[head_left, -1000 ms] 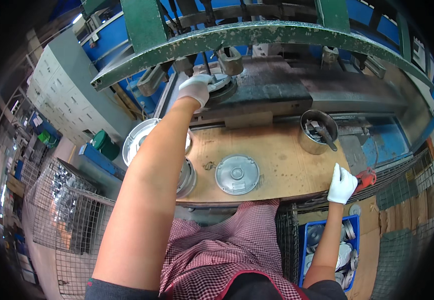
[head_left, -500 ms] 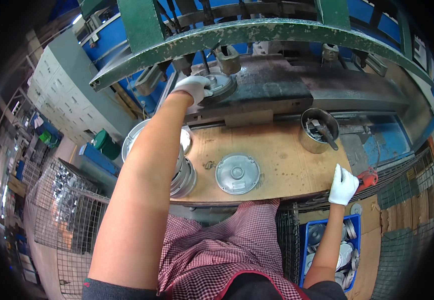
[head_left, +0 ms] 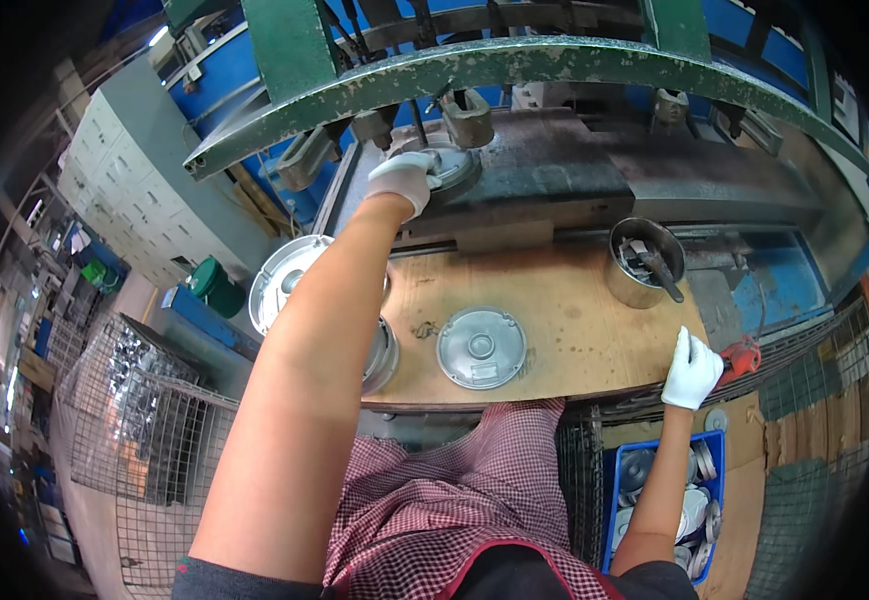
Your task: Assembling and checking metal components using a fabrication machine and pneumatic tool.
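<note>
Metal discs (head_left: pixel 289 275) stacked at the bench's left edge, partly behind my arm. Left hand (head_left: pixel 401 180), gloved, reaches up onto the press bed, fingers closed on a round metal part (head_left: pixel 446 166) seated under the green frame (head_left: pixel 474 65). One ribbed disc (head_left: pixel 481 347) lies flat mid-bench (head_left: pixel 574 320). Steel pot (head_left: pixel 644 262) further right. Right hand (head_left: pixel 692 370) rests flat on the bench's right edge, holding nothing.

- White gloves on the left hand (head_left: pixel 401 178) and right hand (head_left: pixel 692 370).
- Silvery grey metal disc (head_left: pixel 481 347) on the tan wooden bench (head_left: pixel 574 320).
- Green press frame (head_left: pixel 514 62), upper frame.
- Red-and-white checked shirt (head_left: pixel 434 500).
- Blue crate (head_left: pixel 609 478), lower right.
</note>
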Demonstrator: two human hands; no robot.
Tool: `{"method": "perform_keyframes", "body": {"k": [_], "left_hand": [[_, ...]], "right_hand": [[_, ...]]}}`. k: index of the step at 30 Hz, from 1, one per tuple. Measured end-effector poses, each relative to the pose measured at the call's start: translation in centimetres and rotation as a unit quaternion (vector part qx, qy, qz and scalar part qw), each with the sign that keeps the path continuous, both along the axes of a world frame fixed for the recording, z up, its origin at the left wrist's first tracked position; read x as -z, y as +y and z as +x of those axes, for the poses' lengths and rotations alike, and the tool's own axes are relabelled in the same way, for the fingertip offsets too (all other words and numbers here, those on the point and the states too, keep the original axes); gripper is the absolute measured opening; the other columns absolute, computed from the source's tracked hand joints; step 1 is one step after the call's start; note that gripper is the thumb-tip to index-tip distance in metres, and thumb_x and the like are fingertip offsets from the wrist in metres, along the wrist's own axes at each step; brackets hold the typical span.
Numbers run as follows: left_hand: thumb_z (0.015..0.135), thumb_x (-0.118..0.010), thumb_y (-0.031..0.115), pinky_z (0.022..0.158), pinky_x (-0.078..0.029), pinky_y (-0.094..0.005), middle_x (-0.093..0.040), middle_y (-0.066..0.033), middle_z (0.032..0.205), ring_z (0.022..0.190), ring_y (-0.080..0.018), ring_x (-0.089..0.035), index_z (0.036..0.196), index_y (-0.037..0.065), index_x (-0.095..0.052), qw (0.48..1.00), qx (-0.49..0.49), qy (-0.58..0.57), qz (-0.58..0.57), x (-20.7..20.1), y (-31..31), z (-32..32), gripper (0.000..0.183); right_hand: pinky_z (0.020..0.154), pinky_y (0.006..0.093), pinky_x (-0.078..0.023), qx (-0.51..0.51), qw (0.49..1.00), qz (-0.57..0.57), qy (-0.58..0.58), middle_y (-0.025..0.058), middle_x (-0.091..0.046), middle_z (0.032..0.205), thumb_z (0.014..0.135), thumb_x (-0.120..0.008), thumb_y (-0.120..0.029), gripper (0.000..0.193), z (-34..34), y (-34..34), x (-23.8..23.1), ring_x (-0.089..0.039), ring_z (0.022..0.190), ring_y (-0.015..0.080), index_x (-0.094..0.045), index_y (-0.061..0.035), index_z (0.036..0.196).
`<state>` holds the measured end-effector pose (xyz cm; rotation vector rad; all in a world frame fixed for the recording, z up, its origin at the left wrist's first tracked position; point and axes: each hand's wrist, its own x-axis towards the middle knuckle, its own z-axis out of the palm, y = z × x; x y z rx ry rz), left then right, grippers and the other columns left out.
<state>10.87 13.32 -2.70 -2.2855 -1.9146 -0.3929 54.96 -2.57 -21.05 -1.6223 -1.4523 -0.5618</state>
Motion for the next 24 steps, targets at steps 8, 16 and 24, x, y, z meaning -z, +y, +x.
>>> {"method": "perform_keyframes", "body": {"k": [8, 16, 24], "left_hand": [[0.086, -0.059, 0.015, 0.083, -0.049, -0.0399, -0.066, -0.0166, 0.11, 0.104, -0.035, -0.062, 0.108, 0.011, -0.065, 0.999, -0.02, -0.025, 0.003, -0.9, -0.1, 0.4, 0.023], [0.087, -0.062, 0.017, 0.087, -0.047, -0.0398, -0.065, -0.0169, 0.11, 0.104, -0.0349, -0.061, 0.11, 0.009, -0.065, 0.999, 0.025, 0.037, -0.014, -0.1, 0.9, -0.7, 0.025], [0.086, -0.062, 0.018, 0.087, -0.048, -0.0401, -0.066, -0.0146, 0.109, 0.104, -0.0346, -0.062, 0.109, 0.012, -0.066, 0.996, 0.03, 0.062, -0.052, -1.2, 0.2, -0.2, 0.025]], "right_hand": [[0.07, 0.0406, -0.043, 0.008, 0.999, -0.034, 0.009, 0.0118, -0.066, 0.074, 0.087, -0.067, -0.02, 0.019, 0.1, -0.2, 0.1, -0.058, 0.068, 0.0301, -0.07, -0.0026, 0.08], [0.069, 0.0409, -0.041, -0.001, 1.0, -0.008, 0.003, 0.0111, -0.062, 0.066, 0.086, -0.067, -0.019, 0.017, 0.1, -0.2, 0.2, -0.057, 0.064, 0.0292, -0.068, -0.0049, 0.076], [0.069, 0.041, -0.041, 0.0, 1.0, 0.0, -0.001, 0.0111, -0.063, 0.067, 0.086, -0.067, -0.019, 0.016, 0.2, -0.2, 0.4, -0.057, 0.065, 0.0292, -0.068, -0.0053, 0.077]]}}
